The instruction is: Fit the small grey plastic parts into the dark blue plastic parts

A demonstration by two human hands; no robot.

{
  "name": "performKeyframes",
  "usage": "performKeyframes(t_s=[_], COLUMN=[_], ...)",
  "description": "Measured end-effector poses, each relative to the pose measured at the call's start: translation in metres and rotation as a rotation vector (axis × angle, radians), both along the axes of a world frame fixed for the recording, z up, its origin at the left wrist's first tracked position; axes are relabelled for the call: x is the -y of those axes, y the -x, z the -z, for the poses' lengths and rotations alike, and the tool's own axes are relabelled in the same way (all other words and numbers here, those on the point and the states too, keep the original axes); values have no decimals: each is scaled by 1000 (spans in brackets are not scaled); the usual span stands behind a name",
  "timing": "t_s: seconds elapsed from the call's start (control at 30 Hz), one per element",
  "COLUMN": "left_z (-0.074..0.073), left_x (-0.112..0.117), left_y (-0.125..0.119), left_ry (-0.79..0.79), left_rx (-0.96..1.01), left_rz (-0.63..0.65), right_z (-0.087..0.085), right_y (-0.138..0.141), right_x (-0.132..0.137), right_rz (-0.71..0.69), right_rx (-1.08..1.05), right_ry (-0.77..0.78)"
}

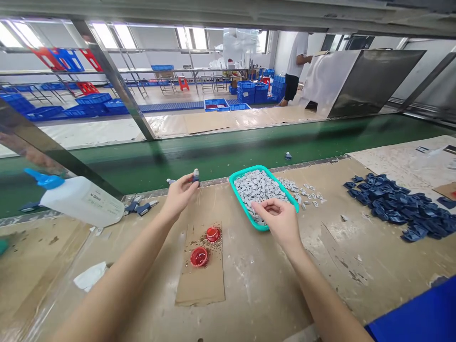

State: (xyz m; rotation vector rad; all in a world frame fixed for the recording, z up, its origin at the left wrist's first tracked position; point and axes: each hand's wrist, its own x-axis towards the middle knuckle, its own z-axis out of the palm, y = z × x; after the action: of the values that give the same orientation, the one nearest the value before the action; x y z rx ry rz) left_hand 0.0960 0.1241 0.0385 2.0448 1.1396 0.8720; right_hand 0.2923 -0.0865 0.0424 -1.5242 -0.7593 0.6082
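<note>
Left hand [180, 194]: raised over the far part of the bench [320, 266], close to the edge of the green conveyor belt [213, 156]. Your thumb and forefinger were pinched shut on a small blue part [195, 176]. It stood roughly upright, its pale tip up, and stuck out to the right of your fingertips.

Right hand [280, 221]: over the near end of the teal tray [236, 189], palm down. Your fingers [261, 206] were curled in toward the thumb, just above the grey pieces [256, 187] heaped in it. I could not tell whether a piece was between them or whether they were only closing.

Key relation: the heap lay directly under and just beyond your right fingertips. The blue part in your left hand sat to the left of the tray's far corner, near it but apart. The tray's long axis ran away from you, slanting left at its far end. Your right hand was much the nearer to the grey pieces, and your left hand did not touch the tray.

Around them:
- Loose grey pieces [302, 192] were scattered just right of the tray.
- A pile of dark blue parts [399, 204] lay well to the right.
- Two red caps [213, 234] sat on a cardboard sheet [201, 280] between your forearms.
- A white squeeze bottle [81, 199] hung tilted at far left.
</note>
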Motion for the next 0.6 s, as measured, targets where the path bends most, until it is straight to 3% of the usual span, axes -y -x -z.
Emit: performKeyframes(t_s=[0.1, 0.2, 0.37, 0.6], left_z=[-4, -6, -1, 24], left_x=[41, 75, 101, 98], left_y=[40, 64, 70, 64], left_ry=[315, 495, 461, 476], left_rx=[371, 596, 656, 762], left_rz=[-39, -120, -181, -120], right_z=[-2, -3, -4, 4], right_y=[-2, 3, 18, 34], right_x=[3, 5, 10, 16], right_rz=[70, 77, -5, -230], right_rx=[131, 254, 357, 506], right_ry=[5, -34, -65, -112])
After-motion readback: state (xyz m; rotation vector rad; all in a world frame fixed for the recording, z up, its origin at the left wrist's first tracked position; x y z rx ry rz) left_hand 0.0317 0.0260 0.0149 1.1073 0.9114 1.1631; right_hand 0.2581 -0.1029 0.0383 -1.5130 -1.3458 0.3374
